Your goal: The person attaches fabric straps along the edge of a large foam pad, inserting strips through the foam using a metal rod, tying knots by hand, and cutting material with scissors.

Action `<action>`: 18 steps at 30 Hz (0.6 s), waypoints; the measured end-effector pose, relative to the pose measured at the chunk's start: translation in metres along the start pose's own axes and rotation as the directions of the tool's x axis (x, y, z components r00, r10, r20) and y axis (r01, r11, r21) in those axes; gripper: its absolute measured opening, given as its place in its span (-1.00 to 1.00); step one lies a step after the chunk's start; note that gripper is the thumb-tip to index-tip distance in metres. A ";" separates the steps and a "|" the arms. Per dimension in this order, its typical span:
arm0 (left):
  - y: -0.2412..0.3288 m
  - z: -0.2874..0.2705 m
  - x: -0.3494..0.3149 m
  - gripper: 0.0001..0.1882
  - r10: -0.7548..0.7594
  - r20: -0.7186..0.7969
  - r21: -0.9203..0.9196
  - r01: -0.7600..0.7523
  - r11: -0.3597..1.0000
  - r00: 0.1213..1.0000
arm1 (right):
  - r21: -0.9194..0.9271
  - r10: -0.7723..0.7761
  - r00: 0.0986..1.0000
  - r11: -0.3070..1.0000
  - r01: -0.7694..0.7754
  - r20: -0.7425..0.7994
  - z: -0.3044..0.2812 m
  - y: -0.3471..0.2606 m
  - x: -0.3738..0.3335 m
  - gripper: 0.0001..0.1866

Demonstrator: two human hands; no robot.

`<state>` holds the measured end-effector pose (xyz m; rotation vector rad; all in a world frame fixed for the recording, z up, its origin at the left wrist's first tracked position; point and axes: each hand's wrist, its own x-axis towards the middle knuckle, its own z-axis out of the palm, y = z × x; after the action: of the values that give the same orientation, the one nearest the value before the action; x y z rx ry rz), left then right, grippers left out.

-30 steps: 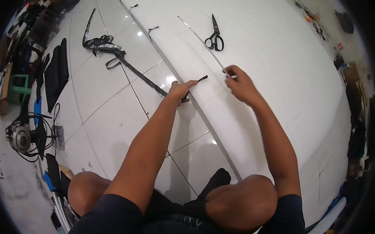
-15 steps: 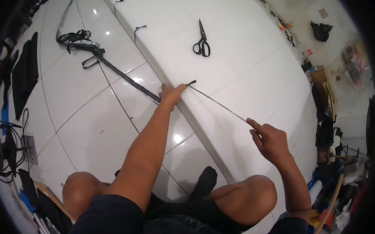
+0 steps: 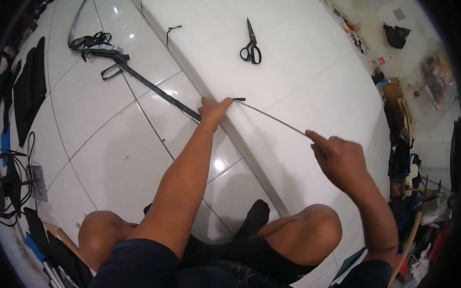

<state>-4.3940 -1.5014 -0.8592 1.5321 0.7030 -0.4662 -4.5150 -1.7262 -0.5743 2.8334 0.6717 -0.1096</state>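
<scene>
A large white foam slab or mattress lies across the floor beside me. At its near edge my left hand is closed, thumb and finger pinching a short black strip whose end sticks out past the fingertips. A long thin metal rod, like a long needle, runs from those fingertips to my right hand. My right hand is closed round the rod's near end, above the slab. Where rod and strip meet is partly hidden by my left fingers. Black-handled scissors lie on the slab farther off.
Two more black ties stick out along the slab's edge. A long black strip or webbing lies over the white tiles to the left. Black cloth and cables sit farther left; clutter lines the right side.
My right hand has moved slightly right and away from me with the rod. My left hand stays at the slab's edge, and the black strip's end now lies flatter.
</scene>
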 end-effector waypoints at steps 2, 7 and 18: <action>0.001 0.002 0.000 0.22 -0.017 0.007 0.011 0.016 1.000 1.000 | -0.001 0.028 0.993 1.000 -0.028 0.117 -0.021 -0.001 0.021 -0.72; 0.002 0.004 0.014 0.19 -0.046 0.073 -0.090 0.052 0.995 0.996 | -0.233 -0.024 0.921 0.965 0.123 0.389 -0.072 -0.001 0.124 -0.74; 0.024 -0.011 0.038 -0.29 -0.069 0.077 0.018 0.068 0.998 0.995 | -0.183 -0.037 0.756 0.961 0.205 0.654 -0.028 -0.028 0.233 -0.67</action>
<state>-4.3514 -1.4841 -0.8666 1.5001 0.6943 -0.5806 -4.3189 -1.5945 -0.5815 2.2714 0.6403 -0.9172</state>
